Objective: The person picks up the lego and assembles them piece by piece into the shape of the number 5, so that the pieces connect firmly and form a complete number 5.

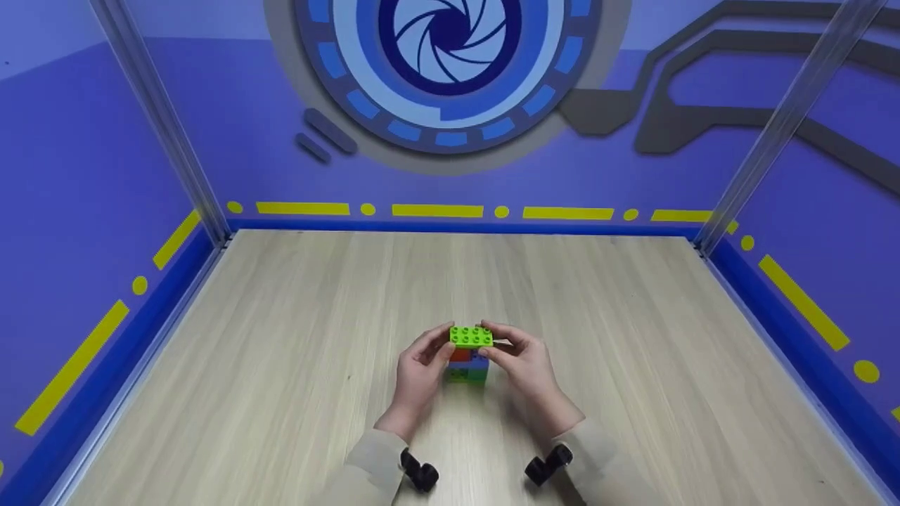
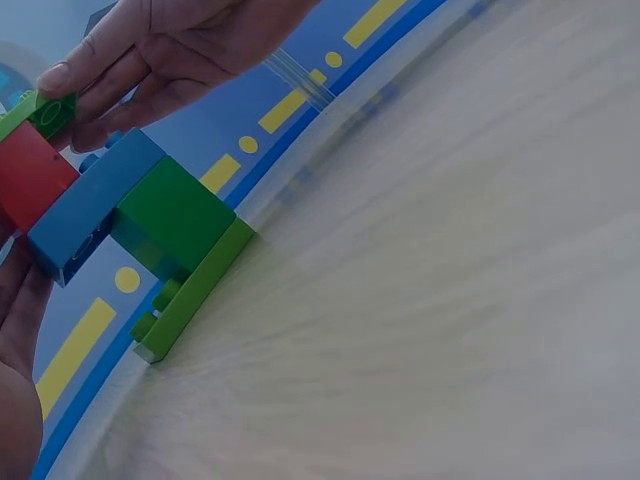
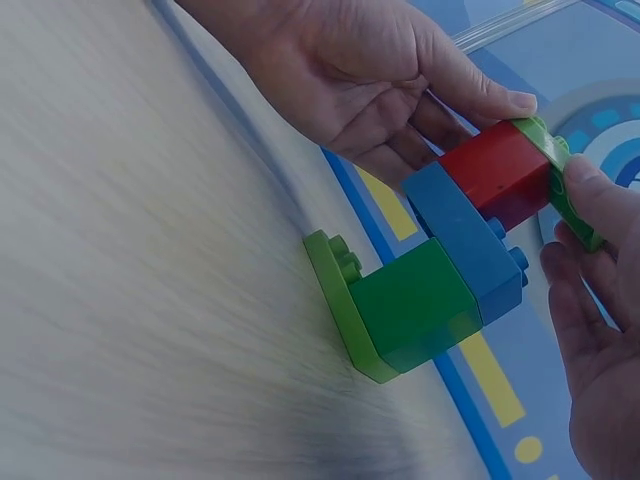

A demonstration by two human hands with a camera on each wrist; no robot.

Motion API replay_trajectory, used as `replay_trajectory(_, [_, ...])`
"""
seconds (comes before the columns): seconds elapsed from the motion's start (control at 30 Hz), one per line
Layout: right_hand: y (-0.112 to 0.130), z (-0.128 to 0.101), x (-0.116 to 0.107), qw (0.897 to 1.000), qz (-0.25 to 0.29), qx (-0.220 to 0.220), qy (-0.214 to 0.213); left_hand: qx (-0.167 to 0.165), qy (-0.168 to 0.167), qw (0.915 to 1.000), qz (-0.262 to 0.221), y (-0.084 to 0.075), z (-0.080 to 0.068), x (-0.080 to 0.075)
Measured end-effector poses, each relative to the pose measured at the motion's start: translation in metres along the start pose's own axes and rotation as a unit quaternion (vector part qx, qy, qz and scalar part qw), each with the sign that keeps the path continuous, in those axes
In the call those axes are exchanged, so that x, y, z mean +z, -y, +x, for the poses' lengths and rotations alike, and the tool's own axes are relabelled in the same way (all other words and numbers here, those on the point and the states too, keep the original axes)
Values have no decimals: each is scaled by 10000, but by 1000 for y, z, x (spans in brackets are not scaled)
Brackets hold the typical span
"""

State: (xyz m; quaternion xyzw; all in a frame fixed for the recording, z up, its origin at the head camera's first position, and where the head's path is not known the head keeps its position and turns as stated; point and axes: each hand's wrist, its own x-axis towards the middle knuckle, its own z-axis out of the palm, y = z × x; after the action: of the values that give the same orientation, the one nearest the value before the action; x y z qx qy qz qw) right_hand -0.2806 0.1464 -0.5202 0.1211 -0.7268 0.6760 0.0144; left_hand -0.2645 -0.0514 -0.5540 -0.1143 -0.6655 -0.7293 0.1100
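Observation:
A small brick stack (image 1: 468, 358) stands on the wooden table (image 1: 281, 337). From the bottom it has a light green plate (image 3: 335, 290), a dark green brick (image 3: 415, 300), a blue brick (image 3: 465, 235), a red brick (image 3: 495, 170) and a light green top brick (image 1: 471, 336). My left hand (image 1: 444, 346) grips the left end of the top brick, with fingers alongside the red one. My right hand (image 1: 494, 344) pinches its right end. In the left wrist view the right hand's fingers (image 2: 75, 75) lie over the light green top brick (image 2: 45, 110).
Blue-purple walls with yellow dashes (image 1: 436, 209) enclose the table on three sides. Clear posts (image 1: 176, 140) stand at the back corners. Bare tabletop lies all around the stack.

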Motion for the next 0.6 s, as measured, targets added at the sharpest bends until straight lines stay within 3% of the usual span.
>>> replay_trajectory(0.23, [-5,-2,-2,9995,-26,-291,82,27,65,9998,171,4,-1,-2])
replay_trajectory(0.47, [-13,-3,-5,9955,-390,-839,222,140,79,9998,145,4,-1,-2])
replay_trajectory(0.6, [-17,-3,-7,9944,-504,-867,346,111,122,9998,145,3,0,-2])
